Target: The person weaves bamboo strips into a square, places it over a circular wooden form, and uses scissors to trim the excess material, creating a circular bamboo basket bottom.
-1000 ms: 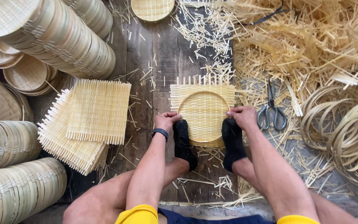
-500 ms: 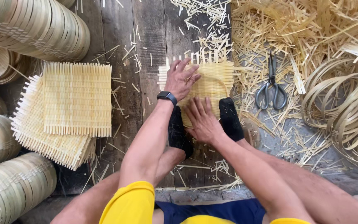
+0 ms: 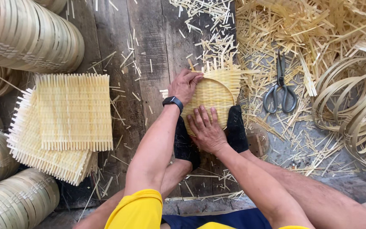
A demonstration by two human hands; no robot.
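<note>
Basket workshop: stacked bamboo trays (image 3: 26,34), strips (image 3: 318,29)

Dark plank floor (image 3: 149,38) strewn with bamboo slivers (image 3: 301,25), woven mats (image 3: 75,112), scissors (image 3: 280,87), coiled strips (image 3: 356,106).

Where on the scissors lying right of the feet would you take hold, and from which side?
Grip the scissors by the two looped handles, coming from the near side. The loops lie toward the person, blades pointing away into the bamboo scraps; they lie flat and untouched.
</note>
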